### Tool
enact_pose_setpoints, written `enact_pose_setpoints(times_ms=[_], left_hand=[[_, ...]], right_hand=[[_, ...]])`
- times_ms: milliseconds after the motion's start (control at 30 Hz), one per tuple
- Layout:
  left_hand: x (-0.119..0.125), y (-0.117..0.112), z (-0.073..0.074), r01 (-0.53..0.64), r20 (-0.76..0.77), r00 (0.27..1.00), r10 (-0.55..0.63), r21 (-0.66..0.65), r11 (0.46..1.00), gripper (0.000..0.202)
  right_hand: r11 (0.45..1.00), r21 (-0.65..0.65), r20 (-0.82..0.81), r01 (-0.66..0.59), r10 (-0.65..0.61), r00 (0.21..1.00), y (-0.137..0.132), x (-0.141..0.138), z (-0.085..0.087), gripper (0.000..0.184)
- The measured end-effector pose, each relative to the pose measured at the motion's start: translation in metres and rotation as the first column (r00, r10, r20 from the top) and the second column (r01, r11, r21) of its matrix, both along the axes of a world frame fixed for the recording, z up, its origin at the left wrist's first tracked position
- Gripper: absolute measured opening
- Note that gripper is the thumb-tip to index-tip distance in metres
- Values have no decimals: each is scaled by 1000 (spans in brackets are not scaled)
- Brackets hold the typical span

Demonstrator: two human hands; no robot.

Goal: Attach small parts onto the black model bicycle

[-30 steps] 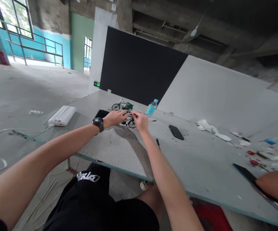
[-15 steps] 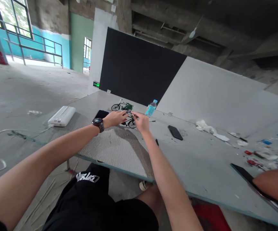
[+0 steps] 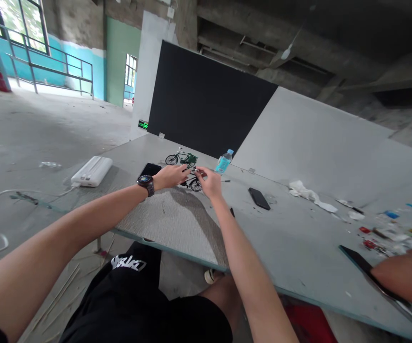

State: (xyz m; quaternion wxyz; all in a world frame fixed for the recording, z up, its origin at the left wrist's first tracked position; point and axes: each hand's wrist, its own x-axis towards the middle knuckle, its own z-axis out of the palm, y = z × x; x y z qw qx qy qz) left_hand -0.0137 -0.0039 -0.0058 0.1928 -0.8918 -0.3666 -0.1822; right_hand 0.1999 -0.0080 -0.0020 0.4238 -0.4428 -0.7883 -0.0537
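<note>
My left hand [image 3: 170,175], with a dark watch on its wrist, rests closed on a small black model bicycle [image 3: 194,183] standing on the grey table [image 3: 298,238]. My right hand [image 3: 210,182] is just right of it, fingers pinched on a thin small tool or part whose tip is at the model's top. A green model bicycle [image 3: 182,158] stands upright just behind my hands. A black phone [image 3: 150,169] lies under my left wrist.
A white power bank [image 3: 92,171] lies at the table's left end, a blue-labelled bottle [image 3: 224,162] stands behind my hands, another black phone [image 3: 259,198] to the right. White tissue [image 3: 307,194] and several small coloured parts [image 3: 387,231] lie far right, by another person's hand [image 3: 402,278].
My hands have hardly moved on the black model. The other person's hand at the right edge has slid further into view.
</note>
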Motion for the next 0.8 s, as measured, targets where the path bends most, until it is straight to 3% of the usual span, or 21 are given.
enact_pose_setpoints(times_ms=[200, 800], left_hand=[[0, 0, -1, 1, -26, 1000, 0, 48, 999, 33], [2, 1, -2, 0, 25, 1000, -1, 24, 1000, 30]], right_hand=[[1000, -17, -9, -16, 16, 1000, -2, 0, 2, 27], [995, -56, 69, -77, 80, 994, 3, 9, 7, 19]])
